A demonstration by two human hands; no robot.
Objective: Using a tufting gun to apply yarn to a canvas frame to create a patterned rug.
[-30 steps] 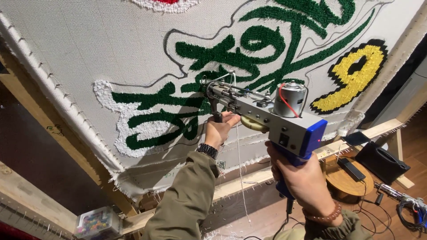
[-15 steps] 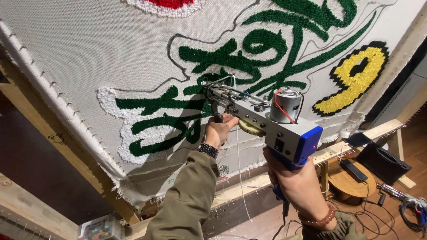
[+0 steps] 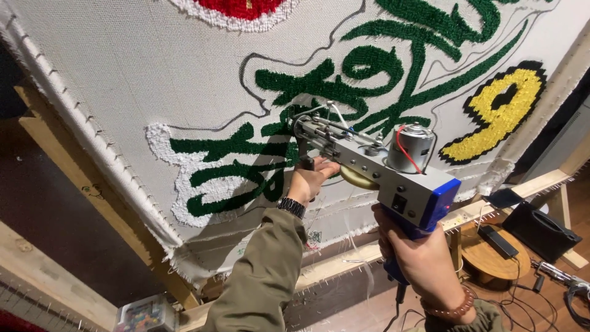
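Holding tufting gun (image 3: 375, 169): right hand (image 3: 418, 258) clamped on rear grip | left hand (image 3: 310, 181) clamped on front handle | nose against cloth (image 3: 123, 80), mid-panel.

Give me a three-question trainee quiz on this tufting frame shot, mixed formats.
1. True or false: the right hand grips the blue handle of the tufting gun.
2. The left hand holds: A) the gun's front grip, B) the yellow figure, C) the wooden frame.
3. Fill in: the gun's tip meets the cloth at ____ tufted yarn.

Key: 1 true; 2 A; 3 green.
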